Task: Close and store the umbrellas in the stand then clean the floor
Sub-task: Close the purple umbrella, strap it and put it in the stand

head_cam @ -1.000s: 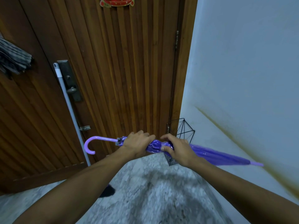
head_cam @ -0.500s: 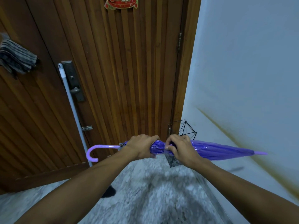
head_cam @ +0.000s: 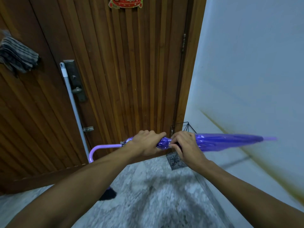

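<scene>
While both hands [head_cam: 166, 145] grip umbrella [head_cam: 227, 142], prob. closed.

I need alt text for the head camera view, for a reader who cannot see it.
Two bare hands, left hand and right hand, hold a folded purple umbrella level before a wooden door. A black wire stand sits in the corner behind it, and a white pole leans on the door.
</scene>
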